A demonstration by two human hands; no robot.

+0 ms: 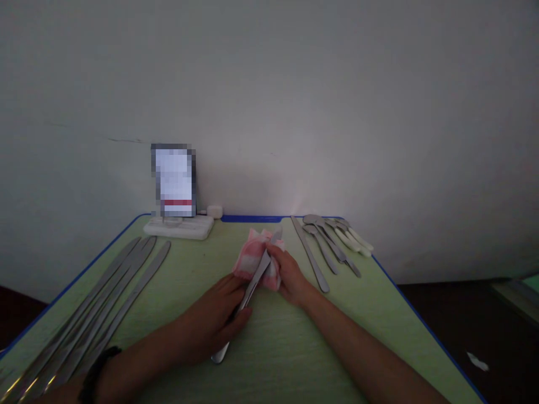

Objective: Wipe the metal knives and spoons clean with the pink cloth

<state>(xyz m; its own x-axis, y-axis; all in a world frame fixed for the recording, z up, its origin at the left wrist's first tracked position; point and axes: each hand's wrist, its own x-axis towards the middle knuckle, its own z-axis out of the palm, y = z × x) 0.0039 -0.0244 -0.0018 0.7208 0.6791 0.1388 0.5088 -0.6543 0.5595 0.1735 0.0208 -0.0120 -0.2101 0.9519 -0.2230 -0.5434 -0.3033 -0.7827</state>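
Observation:
My left hand [217, 320] grips the handle of a steel table knife [252, 283] that lies slanted across the middle of the green table [295, 348]. My right hand [290, 278] presses a pink and white cloth [256, 255] around the blade of that knife. The knife's rounded handle end sticks out below my left hand, and its tip shows above the cloth. Both hands are closed on what they hold.
Several long knives [105, 303] lie in a row at the left. Another knife [310, 253] and several spoons [332, 238] lie at the back right. A white stand [179, 226] with a blurred card and a small white case [214, 211] sit by the wall.

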